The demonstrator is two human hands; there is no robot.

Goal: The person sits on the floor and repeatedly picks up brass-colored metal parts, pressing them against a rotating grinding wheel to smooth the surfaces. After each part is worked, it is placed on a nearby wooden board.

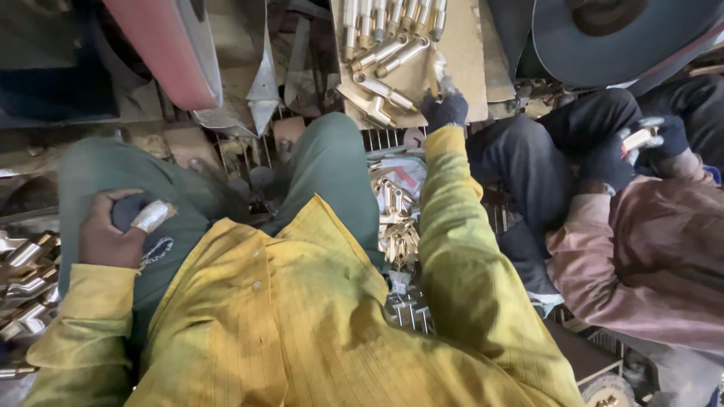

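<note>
The gloved right hand (445,108) pinches a brass fitting (437,69) above the board (464,53), while the left hand (113,230), its grip closed, clutches a dark cloth (130,209) on the thigh.

Yellow striped shirt (302,316); dark-gloved right hand (445,109); brass-gold fittings (385,56); green trousers (332,166).
</note>
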